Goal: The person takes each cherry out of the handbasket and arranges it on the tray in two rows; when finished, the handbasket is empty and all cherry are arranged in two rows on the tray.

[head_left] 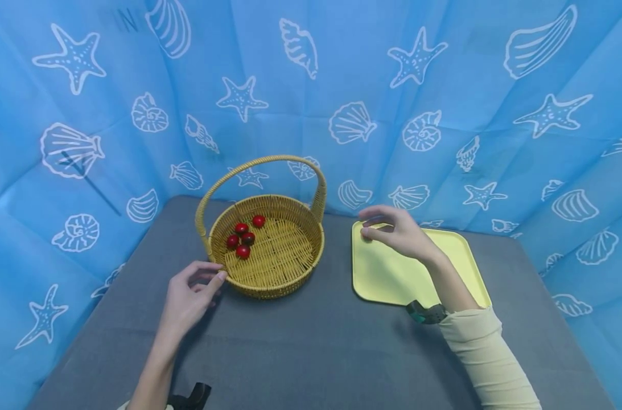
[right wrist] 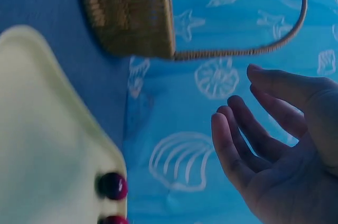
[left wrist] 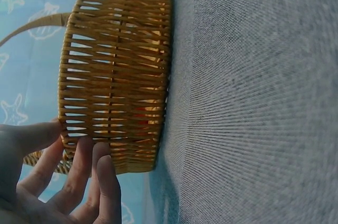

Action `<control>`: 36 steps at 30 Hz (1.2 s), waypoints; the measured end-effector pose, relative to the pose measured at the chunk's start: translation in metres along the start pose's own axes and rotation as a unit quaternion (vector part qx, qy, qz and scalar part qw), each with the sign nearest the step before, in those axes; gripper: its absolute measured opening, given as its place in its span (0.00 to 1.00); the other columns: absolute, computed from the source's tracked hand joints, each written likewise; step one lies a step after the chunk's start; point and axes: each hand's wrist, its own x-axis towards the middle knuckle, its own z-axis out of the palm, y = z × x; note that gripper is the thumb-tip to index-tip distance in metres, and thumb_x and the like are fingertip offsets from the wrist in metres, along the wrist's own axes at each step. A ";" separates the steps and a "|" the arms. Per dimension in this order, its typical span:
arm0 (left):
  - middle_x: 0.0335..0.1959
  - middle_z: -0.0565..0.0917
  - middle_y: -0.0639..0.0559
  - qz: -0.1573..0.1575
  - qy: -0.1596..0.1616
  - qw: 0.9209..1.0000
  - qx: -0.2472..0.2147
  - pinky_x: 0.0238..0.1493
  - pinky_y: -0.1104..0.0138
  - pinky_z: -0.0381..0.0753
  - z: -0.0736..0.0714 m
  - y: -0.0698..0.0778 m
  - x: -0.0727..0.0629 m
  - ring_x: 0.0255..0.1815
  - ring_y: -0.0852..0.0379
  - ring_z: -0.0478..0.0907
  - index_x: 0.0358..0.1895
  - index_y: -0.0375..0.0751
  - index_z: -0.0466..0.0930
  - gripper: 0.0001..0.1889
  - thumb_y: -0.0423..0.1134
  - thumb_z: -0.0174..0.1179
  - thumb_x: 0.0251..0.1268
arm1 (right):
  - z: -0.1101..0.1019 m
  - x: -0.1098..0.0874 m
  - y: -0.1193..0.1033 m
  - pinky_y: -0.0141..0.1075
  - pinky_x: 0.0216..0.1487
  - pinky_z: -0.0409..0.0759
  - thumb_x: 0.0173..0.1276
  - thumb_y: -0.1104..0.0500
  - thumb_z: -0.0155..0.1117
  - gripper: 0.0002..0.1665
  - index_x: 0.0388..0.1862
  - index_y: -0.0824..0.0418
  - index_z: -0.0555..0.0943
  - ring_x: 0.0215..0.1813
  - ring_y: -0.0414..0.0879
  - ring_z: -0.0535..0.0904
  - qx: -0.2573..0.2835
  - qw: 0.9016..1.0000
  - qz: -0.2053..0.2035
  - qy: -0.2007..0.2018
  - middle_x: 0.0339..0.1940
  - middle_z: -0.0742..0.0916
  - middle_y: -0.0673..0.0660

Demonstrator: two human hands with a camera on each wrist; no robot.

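Observation:
My left hand (head_left: 190, 299) pinches the near-left rim of a round yellow wicker basket (head_left: 267, 292) with a tall arched handle. In the left wrist view, the thumb of that hand (left wrist: 58, 182) is at the rim and the fingers lie along the woven side. Several glossy red cherries (head_left: 243, 251) sit in the left part of the basket. Over the yellow tray (head_left: 392, 285), my right hand (head_left: 400, 230) hovers with loosely bent fingers and nothing between them. The right wrist view shows a dark red cherry (right wrist: 113, 185) by the tray's edge, and part of another; the head view hides both.
Basket and tray stand apart on a grey cloth-covered table (head_left: 311, 353). Close behind them hangs a blue curtain (head_left: 311, 85) with white shells and starfish. The basket's handle (head_left: 270, 160) rises well above its rim.

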 end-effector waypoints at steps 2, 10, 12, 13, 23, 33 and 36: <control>0.52 0.90 0.35 -0.001 -0.001 1.000 0.001 0.33 0.64 0.91 0.000 0.000 0.000 0.35 0.53 0.91 0.61 0.42 0.85 0.17 0.46 0.69 0.78 | 0.007 0.003 -0.006 0.41 0.56 0.93 0.77 0.66 0.70 0.21 0.66 0.65 0.83 0.63 0.61 0.87 0.002 1.000 -0.011 -0.006 0.63 0.88 0.66; 0.53 0.89 0.36 -0.003 -0.003 1.000 0.006 0.33 0.65 0.91 -0.001 -0.001 0.001 0.36 0.53 0.91 0.62 0.43 0.84 0.18 0.47 0.68 0.79 | 0.033 0.016 -0.026 0.42 0.64 0.89 0.77 0.64 0.71 0.21 0.66 0.64 0.83 0.66 0.64 0.86 -0.003 0.998 -0.041 -0.040 0.64 0.89 0.64; 0.54 0.89 0.36 -0.003 -0.003 1.000 0.007 0.33 0.65 0.91 -0.001 -0.001 0.000 0.36 0.53 0.91 0.62 0.43 0.84 0.18 0.47 0.68 0.78 | 0.040 0.021 -0.030 0.43 0.65 0.89 0.77 0.65 0.71 0.21 0.66 0.65 0.83 0.66 0.64 0.86 0.000 0.997 -0.050 -0.051 0.63 0.89 0.65; 0.54 0.89 0.36 -0.003 -0.004 1.000 0.008 0.33 0.65 0.91 -0.001 -0.001 0.000 0.36 0.53 0.91 0.63 0.42 0.84 0.19 0.48 0.68 0.78 | 0.044 0.023 -0.032 0.44 0.66 0.89 0.77 0.65 0.71 0.20 0.65 0.65 0.83 0.65 0.64 0.86 0.002 0.997 -0.055 -0.056 0.63 0.89 0.65; 0.56 0.88 0.36 -0.011 -0.010 1.000 0.012 0.35 0.65 0.91 -0.002 -0.001 0.000 0.37 0.54 0.91 0.64 0.43 0.83 0.20 0.49 0.69 0.78 | 0.087 0.047 -0.049 0.50 0.65 0.89 0.75 0.63 0.73 0.18 0.62 0.62 0.85 0.64 0.61 0.87 -0.007 0.990 -0.090 -0.108 0.61 0.90 0.61; 0.56 0.88 0.36 -0.003 -0.009 1.000 0.012 0.34 0.65 0.91 -0.002 -0.001 0.001 0.37 0.53 0.92 0.63 0.43 0.83 0.19 0.48 0.69 0.78 | 0.114 0.078 -0.065 0.36 0.63 0.90 0.74 0.62 0.75 0.19 0.61 0.63 0.86 0.64 0.57 0.88 -0.015 0.981 -0.105 -0.164 0.61 0.90 0.61; 0.56 0.88 0.36 -0.005 -0.009 1.000 0.014 0.34 0.66 0.91 -0.002 -0.001 0.000 0.37 0.53 0.91 0.64 0.43 0.83 0.20 0.49 0.68 0.78 | 0.121 0.090 -0.072 0.35 0.62 0.90 0.74 0.61 0.75 0.20 0.61 0.64 0.85 0.64 0.62 0.88 -0.019 0.977 -0.117 -0.177 0.62 0.90 0.63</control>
